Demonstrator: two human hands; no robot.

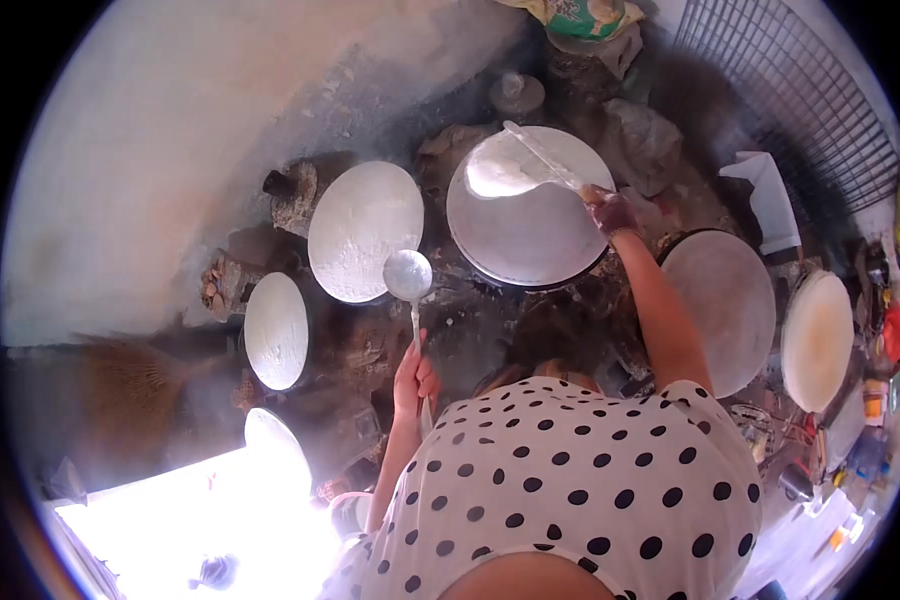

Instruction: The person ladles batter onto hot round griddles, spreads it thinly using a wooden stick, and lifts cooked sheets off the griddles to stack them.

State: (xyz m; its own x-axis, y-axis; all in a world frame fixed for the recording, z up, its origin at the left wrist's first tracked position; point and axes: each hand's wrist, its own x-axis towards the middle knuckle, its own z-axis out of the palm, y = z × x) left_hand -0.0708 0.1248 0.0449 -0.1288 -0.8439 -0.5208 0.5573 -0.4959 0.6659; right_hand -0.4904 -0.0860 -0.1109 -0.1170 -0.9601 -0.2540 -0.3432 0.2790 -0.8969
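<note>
My left hand (415, 382) is closed around the handle of a metal ladle (408, 274). The ladle's round bowl points away from me, at the lower edge of a pale-coated griddle plate (363, 225). With fingers wrapped, my right hand (611, 211) grips a long flat spatula (542, 156). Its blade reaches over the large round griddle (530, 245), where white batter (498, 172) covers the upper left part. The rest of that surface looks grey and thinly coated. Whether the blade touches the batter or hovers just above it, I cannot tell.
More round griddles surround me: a white-coated one (276, 331) at left, a greyish one (720, 312) and a browned one (818, 341) at right. A lidded pot (516, 95) stands behind. A straw broom (130, 385) leans left; a wire grid (785, 95) is upper right.
</note>
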